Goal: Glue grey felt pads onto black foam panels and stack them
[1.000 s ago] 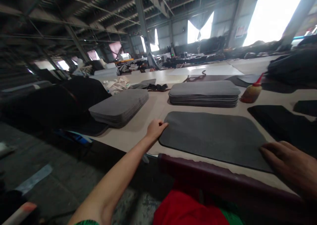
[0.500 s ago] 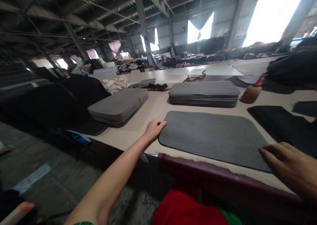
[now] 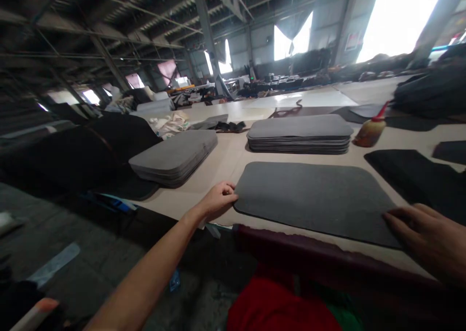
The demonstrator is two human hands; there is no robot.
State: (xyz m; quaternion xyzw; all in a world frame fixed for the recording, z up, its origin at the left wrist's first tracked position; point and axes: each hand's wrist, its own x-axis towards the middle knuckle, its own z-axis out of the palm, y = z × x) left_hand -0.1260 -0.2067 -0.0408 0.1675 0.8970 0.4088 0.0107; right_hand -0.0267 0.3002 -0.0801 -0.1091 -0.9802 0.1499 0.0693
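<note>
A dark grey sheet (image 3: 313,197) with rounded corners lies flat near the table's front edge. At its left edge, my left hand (image 3: 220,197) has its fingers closed on the rim. My right hand (image 3: 424,229) is at the sheet's right end, thumb and fingers pinched on the corner. Behind the sheet stands a stack of similar grey sheets (image 3: 298,134). A second stack (image 3: 174,156) sits to the left, beyond my left hand.
A glue bottle with a red nozzle (image 3: 370,127) stands right of the rear stack. Black pieces (image 3: 422,175) lie at the right. Black material (image 3: 80,151) covers the left end. Dark red material (image 3: 309,251) hangs along the front edge of the table (image 3: 192,195).
My left hand has shifted slightly left and down along the sheet's left edge. The sheet's surface looks darker and smoother than before. My right hand has barely moved.
</note>
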